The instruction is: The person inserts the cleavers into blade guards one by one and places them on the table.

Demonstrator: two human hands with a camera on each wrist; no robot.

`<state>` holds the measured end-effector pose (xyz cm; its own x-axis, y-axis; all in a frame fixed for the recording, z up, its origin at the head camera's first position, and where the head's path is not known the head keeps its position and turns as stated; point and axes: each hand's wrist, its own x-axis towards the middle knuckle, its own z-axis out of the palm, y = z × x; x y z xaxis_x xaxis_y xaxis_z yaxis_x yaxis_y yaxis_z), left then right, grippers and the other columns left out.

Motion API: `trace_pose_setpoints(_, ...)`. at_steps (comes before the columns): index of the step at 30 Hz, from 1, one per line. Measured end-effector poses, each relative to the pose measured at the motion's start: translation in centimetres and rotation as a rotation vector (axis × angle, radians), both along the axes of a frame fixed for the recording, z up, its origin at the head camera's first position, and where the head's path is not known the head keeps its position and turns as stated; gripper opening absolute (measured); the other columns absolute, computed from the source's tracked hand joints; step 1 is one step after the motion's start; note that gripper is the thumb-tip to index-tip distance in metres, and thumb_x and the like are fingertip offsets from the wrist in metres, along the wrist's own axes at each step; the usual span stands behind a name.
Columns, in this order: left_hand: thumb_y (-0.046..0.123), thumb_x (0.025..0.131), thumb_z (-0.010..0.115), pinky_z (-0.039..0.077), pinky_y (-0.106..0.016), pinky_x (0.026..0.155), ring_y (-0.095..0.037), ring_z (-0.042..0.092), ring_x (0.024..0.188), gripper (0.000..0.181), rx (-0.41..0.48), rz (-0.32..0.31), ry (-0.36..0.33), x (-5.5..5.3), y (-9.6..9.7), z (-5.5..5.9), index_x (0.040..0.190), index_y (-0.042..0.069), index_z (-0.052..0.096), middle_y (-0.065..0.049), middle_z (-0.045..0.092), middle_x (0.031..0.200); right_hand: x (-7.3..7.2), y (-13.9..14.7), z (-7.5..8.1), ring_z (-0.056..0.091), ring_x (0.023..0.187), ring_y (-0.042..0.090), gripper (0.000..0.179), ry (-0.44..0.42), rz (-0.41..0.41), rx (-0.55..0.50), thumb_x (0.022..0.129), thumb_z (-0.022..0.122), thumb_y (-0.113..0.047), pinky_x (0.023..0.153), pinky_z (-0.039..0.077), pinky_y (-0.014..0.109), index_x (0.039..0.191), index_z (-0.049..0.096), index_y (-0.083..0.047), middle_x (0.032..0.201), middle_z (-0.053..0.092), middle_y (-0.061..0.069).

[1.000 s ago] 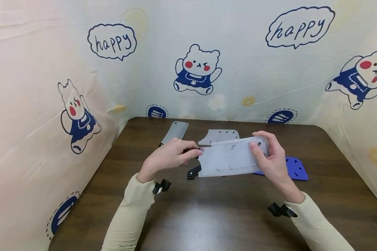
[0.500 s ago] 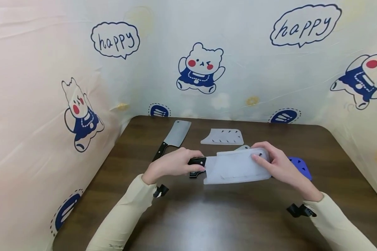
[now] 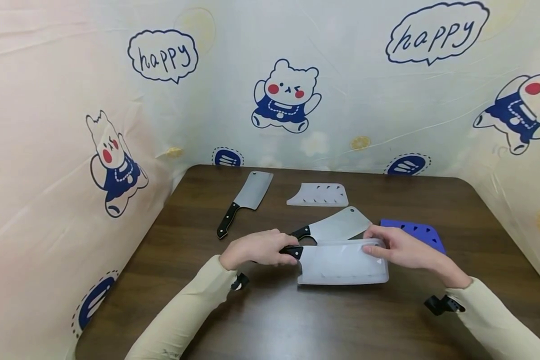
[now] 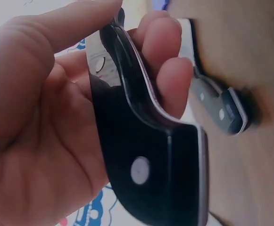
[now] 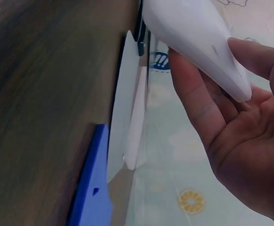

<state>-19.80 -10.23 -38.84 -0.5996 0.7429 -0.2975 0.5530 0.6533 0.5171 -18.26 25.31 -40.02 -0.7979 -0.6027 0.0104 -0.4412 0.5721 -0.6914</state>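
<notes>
In the head view my left hand (image 3: 262,247) grips the black handle (image 3: 293,251) of a cleaver. Its blade is covered by a white blade guard (image 3: 342,265), held level above the near-middle of the table. My right hand (image 3: 405,248) pinches the guard's far right end, thumb on the front face and fingers behind. The left wrist view shows the riveted handle (image 4: 141,136) lying across the palm with fingers curled behind it. In the right wrist view the white guard (image 5: 198,42) sits between thumb and fingers. Just beyond it lies a second, bare cleaver (image 3: 337,226).
A third bare cleaver (image 3: 253,191) lies at the back left. A white perforated blade guard (image 3: 321,195) rests at the back middle. A blue blade guard (image 3: 416,232) lies behind my right hand. The brown table (image 3: 270,320) meets a printed curtain (image 3: 333,135) at the back.
Both hands have lowered the cleaver and its guard toward me and slightly right. The second cleaver and blue guard, partly covered before, now show more fully.
</notes>
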Motion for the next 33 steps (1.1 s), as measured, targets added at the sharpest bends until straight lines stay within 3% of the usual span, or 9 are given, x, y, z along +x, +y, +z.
trace_pose_setpoints(5, 0.035, 0.097, 0.062, 0.049, -0.022, 0.058, -0.017, 0.07, 0.069, 0.031, -0.03, 0.005, -0.024, -0.1, 0.6, -0.9, 0.123, 0.017, 0.059, 0.007, 0.063, 0.078, -0.4, 0.5, -0.8, 0.051, 0.071, 0.008, 0.008, -0.049, 0.052, -0.005, 0.097, 0.062, -0.026, 0.054, 0.039, 0.024, 0.099, 0.058, -0.02, 0.082, 0.051, -0.003)
trace_pose_setpoints(10, 0.034, 0.097, 0.062, 0.049, -0.022, 0.059, -0.013, 0.068, 0.066, 0.024, -0.046, -0.002, -0.03, -0.3, 1.0, -1.9, 0.115, 0.019, 0.061, 0.007, 0.064, 0.077, -0.8, 0.8, -1.7, 0.05, 0.065, 0.007, 0.009, -0.116, 0.098, 0.024, 0.097, 0.061, -0.026, 0.053, 0.04, 0.024, 0.098, 0.057, -0.018, 0.08, 0.051, -0.002)
trace_pose_setpoints(19, 0.033, 0.096, 0.063, 0.05, -0.022, 0.057, -0.011, 0.066, 0.062, 0.02, -0.069, -0.009, -0.028, -0.2, 1.8, -2.5, 0.108, 0.018, 0.063, 0.007, 0.062, 0.076, -1.6, 1.3, -2.5, 0.06, 0.083, 0.012, 0.011, -0.229, 0.122, 0.06, 0.098, 0.06, -0.027, 0.059, 0.056, 0.033, 0.1, 0.059, -0.016, 0.098, 0.061, 0.005)
trace_pose_setpoints(25, 0.034, 0.096, 0.063, 0.047, -0.021, 0.052, -0.007, 0.058, 0.054, 0.016, -0.085, -0.038, -0.018, -0.1, 2.3, -2.8, 0.097, 0.019, 0.063, 0.005, 0.062, 0.071, -2.0, 1.6, -2.8, 0.06, 0.08, 0.009, 0.012, -0.222, 0.149, 0.121, 0.098, 0.061, -0.029, 0.059, 0.055, 0.032, 0.102, 0.062, -0.018, 0.098, 0.063, 0.002)
trace_pose_setpoints(33, 0.041, 0.096, 0.061, 0.044, -0.023, 0.055, -0.006, 0.054, 0.059, 0.028, -0.146, -0.039, 0.034, 0.0, 2.4, -2.7, 0.11, 0.018, 0.065, 0.007, 0.059, 0.075, -2.0, 2.1, -2.3, 0.06, 0.072, 0.014, 0.014, -0.228, 0.162, 0.155, 0.098, 0.06, -0.027, 0.06, 0.054, 0.031, 0.105, 0.064, -0.016, 0.094, 0.063, 0.002)
